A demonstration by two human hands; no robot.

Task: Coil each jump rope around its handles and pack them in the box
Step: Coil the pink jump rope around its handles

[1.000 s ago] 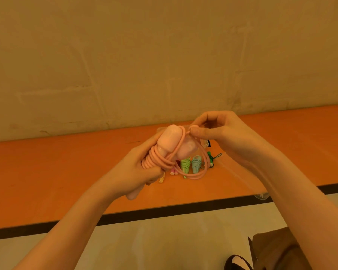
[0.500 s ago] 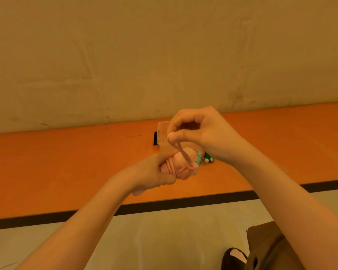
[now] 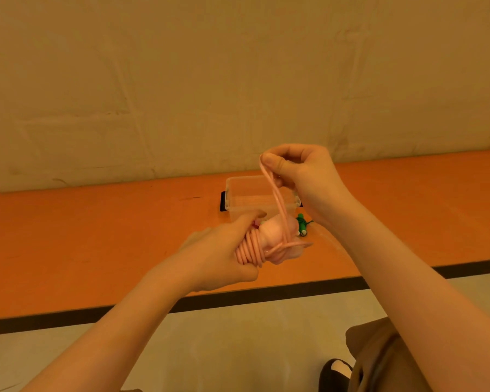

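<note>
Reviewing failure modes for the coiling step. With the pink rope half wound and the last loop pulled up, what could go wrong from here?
1. The right hand only pinches the raised loop; a slip would likely slacken the coils on the pink handles.
2. The left hand grips only the wound end, so the handles may splay apart.
3. The clear box sits directly behind; a swinging loop could snag the green rope beside it.
</note>
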